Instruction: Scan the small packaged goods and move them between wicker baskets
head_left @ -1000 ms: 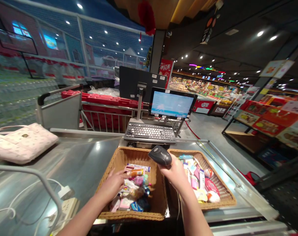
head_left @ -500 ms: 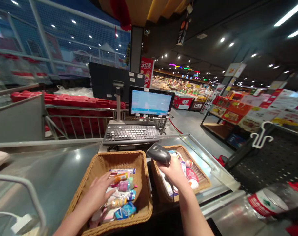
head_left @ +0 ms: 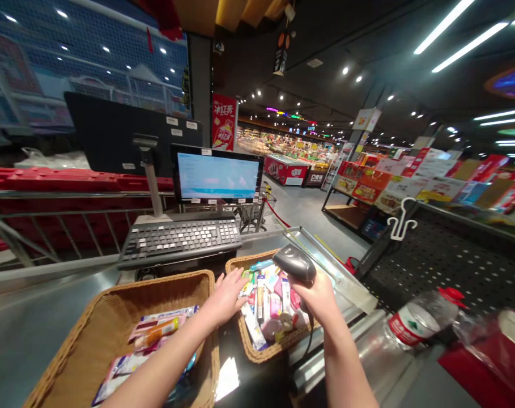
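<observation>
My right hand (head_left: 316,294) is wrapped round a black handheld barcode scanner (head_left: 294,263), held over the right wicker basket (head_left: 257,355). A cord hangs below the hand. My left hand (head_left: 226,299) reaches over that basket's left rim, fingers stretched out and apart, holding nothing I can see. Under its fingertips lie small packaged goods, among them a slim dark package (head_left: 260,303) and a blue item (head_left: 261,265). The left wicker basket (head_left: 83,334) holds an orange-and-yellow bottle (head_left: 157,333) and flat packets (head_left: 125,365), partly hidden by my left forearm.
Behind the baskets stand a keyboard (head_left: 181,237), a lit screen (head_left: 218,177) and a larger monitor's back (head_left: 113,133). To the right are a large clear bottle (head_left: 414,324), a red box (head_left: 486,360) and a black perforated panel (head_left: 444,266) with a white hook (head_left: 401,220).
My left hand has moved from inside the left basket across to the right basket. The view has turned to the right. The scanner stays in my right hand.
</observation>
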The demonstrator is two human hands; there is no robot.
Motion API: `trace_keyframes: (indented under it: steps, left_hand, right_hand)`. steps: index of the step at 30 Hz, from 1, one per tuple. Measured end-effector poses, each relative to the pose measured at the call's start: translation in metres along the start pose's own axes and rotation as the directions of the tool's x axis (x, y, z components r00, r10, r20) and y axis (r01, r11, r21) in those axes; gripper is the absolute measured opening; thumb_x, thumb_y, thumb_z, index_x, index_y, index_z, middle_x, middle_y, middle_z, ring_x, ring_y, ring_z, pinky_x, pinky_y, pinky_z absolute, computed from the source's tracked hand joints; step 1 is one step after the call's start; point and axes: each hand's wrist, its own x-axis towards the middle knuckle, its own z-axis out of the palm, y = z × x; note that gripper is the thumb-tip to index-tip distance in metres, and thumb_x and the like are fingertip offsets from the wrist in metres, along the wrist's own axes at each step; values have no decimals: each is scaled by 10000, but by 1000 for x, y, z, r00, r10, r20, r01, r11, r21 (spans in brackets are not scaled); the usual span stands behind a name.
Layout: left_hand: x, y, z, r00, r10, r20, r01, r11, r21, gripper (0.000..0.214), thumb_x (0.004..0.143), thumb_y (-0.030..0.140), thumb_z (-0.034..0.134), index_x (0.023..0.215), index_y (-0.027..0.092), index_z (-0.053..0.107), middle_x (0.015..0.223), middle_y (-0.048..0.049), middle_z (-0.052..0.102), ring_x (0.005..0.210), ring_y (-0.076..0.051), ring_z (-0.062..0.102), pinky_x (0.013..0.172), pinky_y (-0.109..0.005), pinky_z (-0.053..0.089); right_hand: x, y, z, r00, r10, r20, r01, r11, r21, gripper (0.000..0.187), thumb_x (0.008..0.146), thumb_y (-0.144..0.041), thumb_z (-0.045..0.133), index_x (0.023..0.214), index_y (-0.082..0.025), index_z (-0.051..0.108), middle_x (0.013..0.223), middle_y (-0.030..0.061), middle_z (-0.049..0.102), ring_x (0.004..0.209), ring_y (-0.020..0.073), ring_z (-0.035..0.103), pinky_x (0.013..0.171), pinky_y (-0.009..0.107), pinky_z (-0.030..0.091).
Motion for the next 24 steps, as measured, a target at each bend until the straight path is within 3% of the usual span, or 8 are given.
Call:
trace_keyframes:
  steps: [3, 8, 12, 17, 20, 24]
  left_hand:
    - [34, 6, 12, 998, 57, 30, -58, 997, 48, 532, 851, 246, 563, 1377, 255, 485, 1560, -149, 323, 1452, -326, 257, 1148, -609, 205]
    - [67, 5, 29, 940, 332, 77, -340, 929, 142, 375, 835, 126, 527, 1133, 304, 667, 1532, -79, 395, 1455, -305, 256, 1154, -641, 112]
    - [74, 4, 34, 906, 385, 174, -411, 898, 155, 282, 830, 231, 576, 1084, 295, 681, 1518, -87, 412, 1449, -333, 253, 1131, -684, 103]
    - [76, 2, 28, 883, 363, 299, -420, 894, 154, 473, 679, 332, 728, 1140, 273, 641, 1557, -123, 327, 1449, -381, 224, 1124, -688, 120]
    - [79, 2, 24, 851, 434, 295, -488, 861, 143, 343, 664, 265, 736, 1002, 275, 680, 1498, -83, 424, 1428, -364, 275, 1133, -669, 126]
    - [80, 3, 22, 782, 573, 247, -611, 782, 121, 135, 722, 215, 686, 850, 254, 701, 1331, -48, 583, 1365, -296, 388, 1184, -551, 123]
  right_hand:
    - [4, 12, -7, 1000, -1, 12, 1, 1000, 7, 181, 705, -276, 627, 851, -178, 669, 802, 34, 710, 740, 206, 650, 687, 295, 509]
    - [12, 25, -15, 999, -15, 39, 14, 1000, 19, 160, 702, -254, 623, 831, -176, 677, 808, 42, 710, 751, 208, 657, 701, 298, 515]
    - [16, 34, -16, 999, -15, 42, 15, 1000, 18, 147, 692, -246, 623, 806, -170, 675, 789, 42, 700, 717, 202, 646, 683, 298, 511]
    - [20, 42, -19, 999, -11, 40, 10, 1000, 15, 141, 682, -232, 624, 795, -168, 678, 795, 44, 701, 711, 197, 644, 681, 292, 511]
    - [22, 45, -20, 999, -12, 41, 11, 1000, 11, 126, 678, -229, 626, 779, -172, 676, 796, 43, 701, 713, 196, 642, 686, 291, 511]
    - [23, 47, -20, 999, -17, 40, 16, 1000, 8, 124, 681, -230, 622, 782, -178, 673, 786, 37, 699, 717, 197, 642, 680, 289, 510]
